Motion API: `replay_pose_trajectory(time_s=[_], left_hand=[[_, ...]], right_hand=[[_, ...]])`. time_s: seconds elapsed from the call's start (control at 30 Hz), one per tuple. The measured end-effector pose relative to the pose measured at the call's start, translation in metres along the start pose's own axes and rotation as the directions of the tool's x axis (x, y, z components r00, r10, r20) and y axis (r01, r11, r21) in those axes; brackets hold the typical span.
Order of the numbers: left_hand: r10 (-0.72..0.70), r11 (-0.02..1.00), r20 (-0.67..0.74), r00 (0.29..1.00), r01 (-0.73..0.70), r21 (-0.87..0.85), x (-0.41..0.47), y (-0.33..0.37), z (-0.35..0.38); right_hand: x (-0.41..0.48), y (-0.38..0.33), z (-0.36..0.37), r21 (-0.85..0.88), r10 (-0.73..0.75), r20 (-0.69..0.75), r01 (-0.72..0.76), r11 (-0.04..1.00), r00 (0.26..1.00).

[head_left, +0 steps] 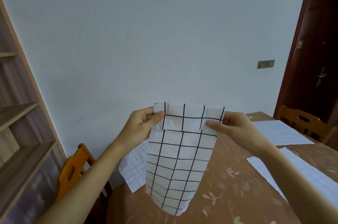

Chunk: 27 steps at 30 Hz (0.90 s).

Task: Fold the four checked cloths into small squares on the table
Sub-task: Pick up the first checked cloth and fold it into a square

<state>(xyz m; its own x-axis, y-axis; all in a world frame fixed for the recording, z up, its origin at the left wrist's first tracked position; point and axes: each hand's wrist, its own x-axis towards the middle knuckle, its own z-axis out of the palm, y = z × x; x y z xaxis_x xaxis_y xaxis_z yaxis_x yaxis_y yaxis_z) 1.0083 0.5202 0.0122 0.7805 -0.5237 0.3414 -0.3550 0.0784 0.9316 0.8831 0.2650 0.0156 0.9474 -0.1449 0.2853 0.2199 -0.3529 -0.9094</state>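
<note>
A pale wall (pixel 146 31) fills most of the head view, with a wooden shelf unit (pixel 22 132) along the left edge and a dark door (pixel 318 50) at the right. Below them the counter (pixel 237 187), covered in a brown leaf-patterned sheet, spreads across the lower right, with an orange wooden chair (pixel 75 169) at its left side and another wooden chair (pixel 301 121) at its far right. Three fine-checked cloths lie on the counter: one flat at the far right (pixel 279 134), one flat along the near right edge (pixel 296 172), partly behind the right forearm, and one draped at the left edge (pixel 133 169), behind the raised cloth. The bold-checked cloth (pixel 179 165), white with dark grid lines, is held up above the counter between both hands; it hangs down from them in a long strip, its lower end curving toward the counter near the bottom of the view, though I cannot tell whether it touches. Its top is turned over toward the viewer as a narrow flap. The left hand (pixel 144 126) is clamped on the flap's left end, thumb in front and fingers behind; the right hand (pixel 232 126) pinches the right end the same way. The hands sit apart, level with each other, the cloth's width stretched between them
</note>
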Motion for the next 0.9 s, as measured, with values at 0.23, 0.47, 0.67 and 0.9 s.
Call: replay_pose_trajectory(time_s=[0.23,0.47,0.67,0.9], left_hand=[[0.015,0.988,0.055,0.998,-0.024,0.155,-0.007,0.008,-0.003],[0.054,0.988,0.020,0.998,-0.057,0.143,-0.012,0.009,0.001],[0.061,0.991,-0.011,0.998,-0.059,0.121,-0.011,0.013,-0.001],[0.066,0.985,0.032,0.997,-0.070,0.155,-0.009,0.016,-0.008]], right_hand=[[0.002,-0.001,0.000,-0.003,-0.111,-0.084,0.112,0.994,0.990],[-0.001,-0.004,-0.001,0.104,-0.093,-0.061,0.099,0.990,0.994],[-0.005,-0.009,0.003,0.001,-0.097,0.034,0.097,0.995,0.995],[0.000,-0.005,-0.006,0.002,-0.182,-0.017,0.182,0.983,0.983]])
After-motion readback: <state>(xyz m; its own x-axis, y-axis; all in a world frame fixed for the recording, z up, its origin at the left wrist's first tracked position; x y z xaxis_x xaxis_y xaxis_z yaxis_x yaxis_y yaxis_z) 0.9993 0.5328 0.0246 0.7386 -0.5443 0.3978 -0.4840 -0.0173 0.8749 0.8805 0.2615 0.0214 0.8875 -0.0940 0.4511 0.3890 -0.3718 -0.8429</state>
